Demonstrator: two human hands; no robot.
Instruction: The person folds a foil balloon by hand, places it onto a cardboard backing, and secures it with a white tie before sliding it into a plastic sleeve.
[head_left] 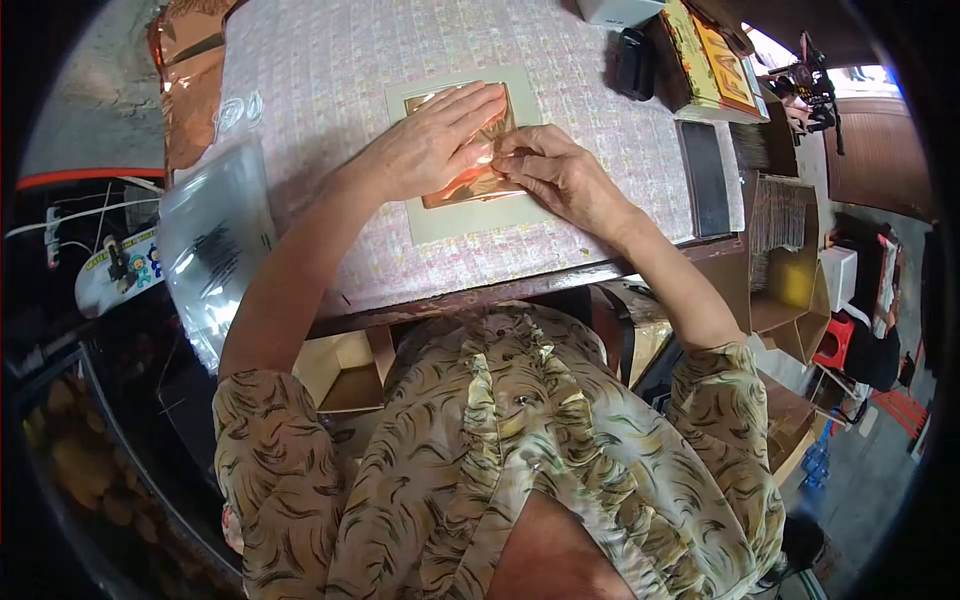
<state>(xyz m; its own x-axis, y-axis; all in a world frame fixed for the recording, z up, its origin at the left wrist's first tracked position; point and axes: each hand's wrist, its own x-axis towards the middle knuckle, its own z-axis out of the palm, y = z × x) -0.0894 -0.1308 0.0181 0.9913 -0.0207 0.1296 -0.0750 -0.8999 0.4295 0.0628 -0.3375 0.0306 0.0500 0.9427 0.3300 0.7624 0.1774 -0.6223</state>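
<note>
A shiny copper-coloured sheet (483,186) lies on a pale grey-green board (433,228) on the patterned tablecloth. My left hand (430,145) rests over the upper left of the sheet, palm down, with its fingers stretched out towards the upper right. At the sheet's right side, my right hand (562,172) has its fingers bent and its fingertips pressed together near my left thumb. Whatever those fingertips may hold is too small to name. Parts of the sheet are hidden under both hands.
Clear plastic bags (215,235) hang over the table's left edge, near crumpled copper foil (193,95). On the right are a black case (630,65), a yellow box (712,60) and a dark flat block (704,178). Cardboard boxes (780,285) stand beyond the table.
</note>
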